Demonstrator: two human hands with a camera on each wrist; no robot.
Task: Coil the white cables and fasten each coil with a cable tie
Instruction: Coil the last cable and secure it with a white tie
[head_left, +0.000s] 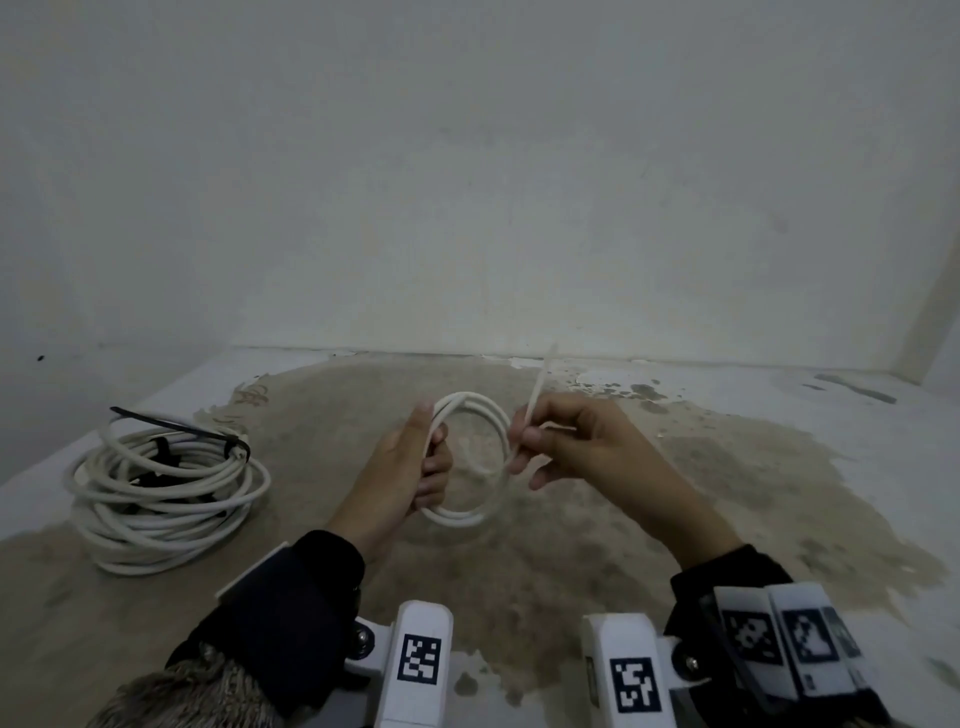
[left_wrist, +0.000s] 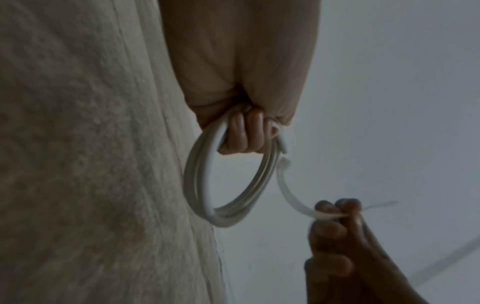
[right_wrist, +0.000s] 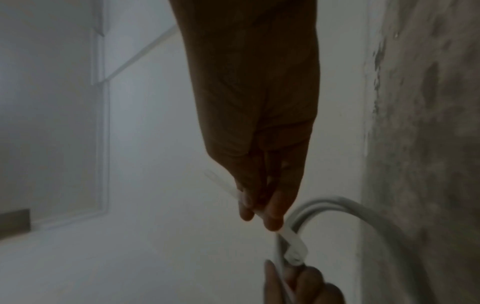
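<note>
Two coils show: the large coil (head_left: 166, 483), left of the small coil (head_left: 470, 460), already wears a black tie (head_left: 182, 426). Left hand (head_left: 410, 467) grips the small coil; right hand (head_left: 566, 441) pinches a white cable tie (head_left: 535, 395) beside it, apparently not yet looped or cinched.

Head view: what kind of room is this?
Probably a bare, worn back room or storeroom: a plain white wall, a stained surface with flaking paint, and a cable bundle lying loose on it.
</note>
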